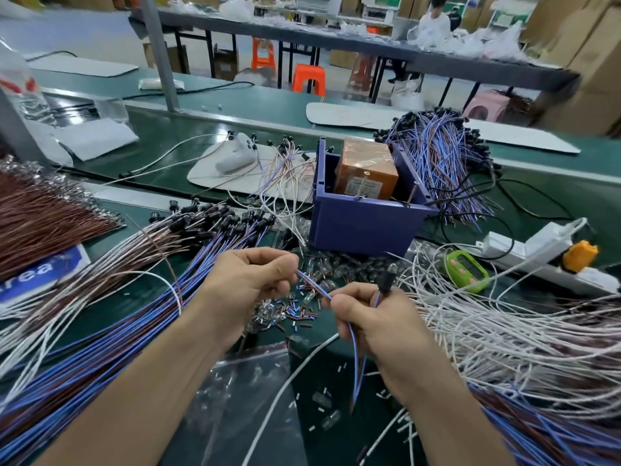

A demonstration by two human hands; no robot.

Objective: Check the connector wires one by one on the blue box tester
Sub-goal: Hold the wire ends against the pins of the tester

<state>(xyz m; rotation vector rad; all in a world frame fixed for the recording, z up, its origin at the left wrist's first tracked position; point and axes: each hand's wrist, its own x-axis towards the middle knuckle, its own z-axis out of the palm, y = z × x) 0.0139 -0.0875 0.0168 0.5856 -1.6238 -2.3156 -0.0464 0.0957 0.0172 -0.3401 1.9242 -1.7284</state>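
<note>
The blue box tester (363, 223) stands on the green bench, an orange taped block (366, 169) inside it and two metal pins on its front rim. In front of it my left hand (248, 280) pinches one end of a blue-and-brown connector wire (314, 288). My right hand (366, 317) grips the same wire, whose black connector head (384, 280) sticks up above the fingers while its tail hangs below the palm. Both hands are a little short of the box.
Blue-brown wire bundles (111, 334) fan out at left, white wires (504, 331) at right, another bundle (443, 163) behind the box. Small loose parts (292, 311) litter the mat. A green timer (467, 270), a power strip (537, 250) and a plastic bag (242, 391) lie nearby.
</note>
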